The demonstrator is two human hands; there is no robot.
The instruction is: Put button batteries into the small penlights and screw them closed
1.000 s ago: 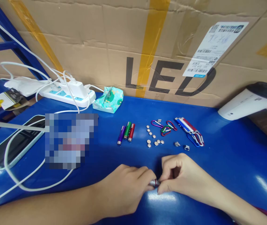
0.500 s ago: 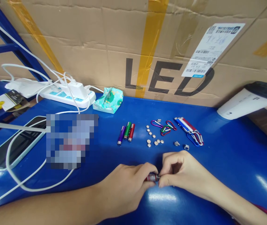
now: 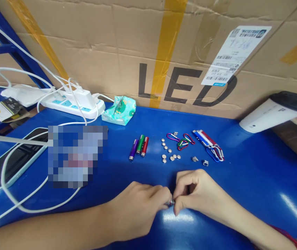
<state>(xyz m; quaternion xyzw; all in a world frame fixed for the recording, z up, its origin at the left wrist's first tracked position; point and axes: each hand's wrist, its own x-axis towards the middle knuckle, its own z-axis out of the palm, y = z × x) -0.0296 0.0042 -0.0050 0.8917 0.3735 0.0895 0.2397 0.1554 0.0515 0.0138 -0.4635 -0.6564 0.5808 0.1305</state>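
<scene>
Because the left hand (image 3: 140, 208) and right hand (image 3: 197, 194) both pinch one tiny flashlight (image 3: 171, 202) between fingertips, a slip could likely scatter the button cells (image 3: 169, 154) just beyond them.

It looked like a small assembly workshop or stockroom: a blue worktop (image 3: 255, 173) backed by a taped shipping carton (image 3: 127, 45) marked LED, blue metal racking (image 3: 7, 52), a power strip (image 3: 72, 106), and sorted small parts (image 3: 169, 152).
</scene>
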